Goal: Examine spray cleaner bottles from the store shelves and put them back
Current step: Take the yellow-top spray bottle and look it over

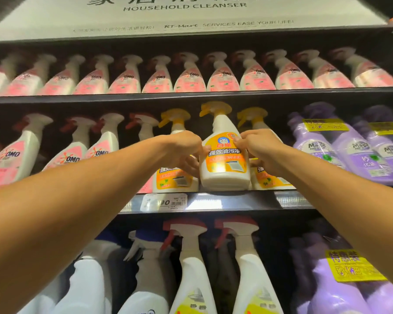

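I hold the spray cleaner bottle (pixel 224 155) upright at the front edge of the middle shelf (pixel 213 201), its base at the shelf lip. My left hand (pixel 184 150) grips its left side; my right hand (pixel 256 148) pinches its right shoulder. Matching yellow-trigger bottles (pixel 175 175) stand just beside it on both sides.

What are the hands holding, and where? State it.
Both hands grip one yellow-trigger spray bottle by its body: the left hand on its left side, the right hand on its right, at label height.
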`<state>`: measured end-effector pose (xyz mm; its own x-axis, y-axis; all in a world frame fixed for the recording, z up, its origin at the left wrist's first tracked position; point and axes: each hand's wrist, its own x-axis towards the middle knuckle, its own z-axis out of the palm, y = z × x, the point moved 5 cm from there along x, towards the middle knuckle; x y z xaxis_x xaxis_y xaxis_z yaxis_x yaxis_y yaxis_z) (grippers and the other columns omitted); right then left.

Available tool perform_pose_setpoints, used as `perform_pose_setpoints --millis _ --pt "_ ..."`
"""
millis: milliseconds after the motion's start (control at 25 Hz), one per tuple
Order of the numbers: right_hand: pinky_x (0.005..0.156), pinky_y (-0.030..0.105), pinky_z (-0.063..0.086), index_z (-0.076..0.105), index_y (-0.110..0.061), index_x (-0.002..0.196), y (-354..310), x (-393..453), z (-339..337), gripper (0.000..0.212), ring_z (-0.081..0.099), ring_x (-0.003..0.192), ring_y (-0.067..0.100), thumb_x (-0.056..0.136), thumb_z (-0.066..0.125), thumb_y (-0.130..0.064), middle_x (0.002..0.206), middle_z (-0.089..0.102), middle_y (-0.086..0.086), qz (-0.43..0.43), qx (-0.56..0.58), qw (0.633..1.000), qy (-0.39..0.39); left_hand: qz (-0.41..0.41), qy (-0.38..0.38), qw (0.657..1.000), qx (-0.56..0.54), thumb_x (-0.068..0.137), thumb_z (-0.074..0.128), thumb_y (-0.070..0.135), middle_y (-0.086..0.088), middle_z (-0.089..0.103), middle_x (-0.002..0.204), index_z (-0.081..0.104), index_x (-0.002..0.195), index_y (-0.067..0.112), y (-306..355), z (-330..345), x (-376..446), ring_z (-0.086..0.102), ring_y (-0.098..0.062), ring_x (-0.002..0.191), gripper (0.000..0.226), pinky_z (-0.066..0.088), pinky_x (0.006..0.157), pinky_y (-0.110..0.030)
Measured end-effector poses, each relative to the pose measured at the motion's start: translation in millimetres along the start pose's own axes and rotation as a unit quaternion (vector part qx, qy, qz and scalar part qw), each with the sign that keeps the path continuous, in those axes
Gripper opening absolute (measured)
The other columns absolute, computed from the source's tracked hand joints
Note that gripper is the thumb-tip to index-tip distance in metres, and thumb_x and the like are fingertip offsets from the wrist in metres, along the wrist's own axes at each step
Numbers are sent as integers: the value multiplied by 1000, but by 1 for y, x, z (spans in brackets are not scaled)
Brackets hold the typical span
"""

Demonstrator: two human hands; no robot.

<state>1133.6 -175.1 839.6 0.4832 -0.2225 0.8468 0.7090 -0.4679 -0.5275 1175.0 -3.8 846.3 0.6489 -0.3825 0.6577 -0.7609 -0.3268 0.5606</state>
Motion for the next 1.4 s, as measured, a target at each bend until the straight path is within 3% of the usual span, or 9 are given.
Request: perform_pose_setpoints --millis 160,320,480,640,760,800,880,1040,1400 --pt "68 36 61 67 -10 115 9 3 -1 23 70 80 16 96 65 -22 101 73 7 -15 -17 1000 7 37 36 999 15 97 58 19 -10 70 88 59 100 13 -8 9 5 72 -26 77 7 60 81 -49" --pt "58 26 52 55 -12 133 19 5 0 39 68 83 16 96 65 -18 112 69 5 -17 8 1000 13 73 70 994 42 96 60 20 -6 69 85 56 97 18 -9 19 10 72 -23 73 4 62 71 -44" --pt "73 27 54 54 -13 136 23 8 1 45 66 101 21 95 66 -25 123 65 6 -81 -83 992 52 163 143 962 164 93 64 22 -6 65 90 52 83 20 -6 22 7 67 -21 78 16 59 70 -41" --pt "96 48 52 58 -9 132 21 3 6 43 64 107 28 98 59 -35 123 67 10 -136 -202 967 80 235 174 915 279 95 60 36 12 50 75 52 97 25 -10 23 -2 50 -6 63 14 34 53 -21" --pt "101 56 43 61 -13 124 21 2 5 39 62 110 31 98 55 -41 118 70 8 -153 -290 942 65 255 154 896 329 94 58 44 5 58 94 56 120 27 -21 20 -5 56 -18 97 32 42 81 -34" --pt "103 56 41 62 -17 123 22 2 3 37 61 112 30 96 57 -42 117 70 5 -147 -285 947 40 250 148 894 340 93 58 46 -1 58 113 52 129 29 -25 18 -4 48 -24 117 41 34 97 -40" --pt "105 53 41 62 -26 121 24 0 1 34 60 114 27 91 62 -41 117 70 -1 -136 -273 952 -21 234 139 904 331 90 60 48 -5 44 143 44 141 29 -32 14 -2 28 -27 137 56 18 111 -44" --pt "104 50 43 57 -29 126 25 0 5 36 56 117 28 93 62 -43 119 67 2 -154 -324 933 -25 229 130 891 370 91 59 47 -6 29 156 40 143 25 -37 14 10 12 -24 148 60 6 117 -44" --pt "95 50 51 55 -24 128 28 -8 11 38 64 107 25 97 56 -45 119 68 3 -179 -374 910 -16 223 127 874 413 94 55 47 -11 27 158 35 145 21 -38 16 14 9 -25 150 61 -2 118 -44"
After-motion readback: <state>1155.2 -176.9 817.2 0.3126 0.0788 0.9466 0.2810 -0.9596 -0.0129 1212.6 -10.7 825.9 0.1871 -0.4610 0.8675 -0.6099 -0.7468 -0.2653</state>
